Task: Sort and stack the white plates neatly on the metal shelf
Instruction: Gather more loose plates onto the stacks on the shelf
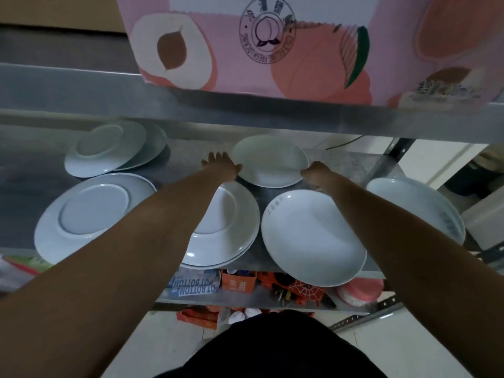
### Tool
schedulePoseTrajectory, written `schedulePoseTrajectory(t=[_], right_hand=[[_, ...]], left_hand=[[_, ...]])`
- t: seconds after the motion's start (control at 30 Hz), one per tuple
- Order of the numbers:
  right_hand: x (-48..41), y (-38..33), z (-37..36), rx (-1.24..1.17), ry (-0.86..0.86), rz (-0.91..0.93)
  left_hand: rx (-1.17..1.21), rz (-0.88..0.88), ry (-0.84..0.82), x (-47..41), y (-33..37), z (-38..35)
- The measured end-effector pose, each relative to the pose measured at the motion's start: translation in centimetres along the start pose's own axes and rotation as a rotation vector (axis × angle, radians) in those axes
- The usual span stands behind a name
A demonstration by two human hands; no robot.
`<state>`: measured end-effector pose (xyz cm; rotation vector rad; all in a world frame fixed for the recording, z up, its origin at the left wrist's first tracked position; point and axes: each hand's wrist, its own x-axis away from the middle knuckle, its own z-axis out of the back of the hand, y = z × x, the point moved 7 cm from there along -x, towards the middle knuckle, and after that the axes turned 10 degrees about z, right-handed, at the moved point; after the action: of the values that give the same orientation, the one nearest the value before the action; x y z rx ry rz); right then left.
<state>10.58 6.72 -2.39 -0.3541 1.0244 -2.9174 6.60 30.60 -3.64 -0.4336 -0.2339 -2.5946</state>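
Several white plates lie spread over the metal shelf (191, 156). A small upright plate (270, 159) sits at the back middle; my left hand (221, 166) touches its left rim with fingers spread, and my right hand (316, 173) grips its right rim with curled fingers. In front lie an upside-down plate stack (226, 227) under my left forearm, an upright plate (308, 236) hanging over the front edge, and a big upside-down plate (90, 214) at the left. Two overlapping upside-down plates (109, 148) sit back left. A stack (417, 203) lies at the right.
A pink peach-printed carton (272, 45) stands on the upper shelf, whose metal edge (245, 118) hangs low over the plates. Below, a lower shelf holds boxes and packets (240, 282) and a pink lid (360, 291). A slotted upright post (392, 154) is at the right.
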Motion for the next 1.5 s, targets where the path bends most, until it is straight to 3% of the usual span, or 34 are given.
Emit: schedulePoseTrajectory(t=[0.1,0.27,0.4,0.53,0.83,1.07,1.5], right_hand=[[-0.8,0.7,-0.6,-0.187,-0.022,-0.082],[-0.7,1.1,-1.6,-0.556,-0.062,-0.194],[-0.7,1.4,-1.3,-0.705,-0.068,-0.183],[-1.0,1.3,-0.6,-0.679,-0.022,-0.189],[0.4,2.5,2.0,-0.555,0.128,-0.2],[4.0,3.5,3.6,-0.537,0.25,-0.203],[13.3,7.5,1.0,-0.437,0.306,-0.339]], left_hand=[[0.008,0.047,-0.033,-1.0,0.4,-0.7],[0.009,-0.034,-0.061,-0.7,2.0,-0.8],[0.195,0.036,-0.064,-1.1,2.0,-0.2],[0.521,0.052,-0.143,-0.4,2.4,0.6],[0.707,-0.014,-0.096,1.6,3.2,2.5],[0.685,-0.06,-0.072,5.3,3.2,2.2],[0.537,-0.215,-0.071,10.5,0.9,-1.6]])
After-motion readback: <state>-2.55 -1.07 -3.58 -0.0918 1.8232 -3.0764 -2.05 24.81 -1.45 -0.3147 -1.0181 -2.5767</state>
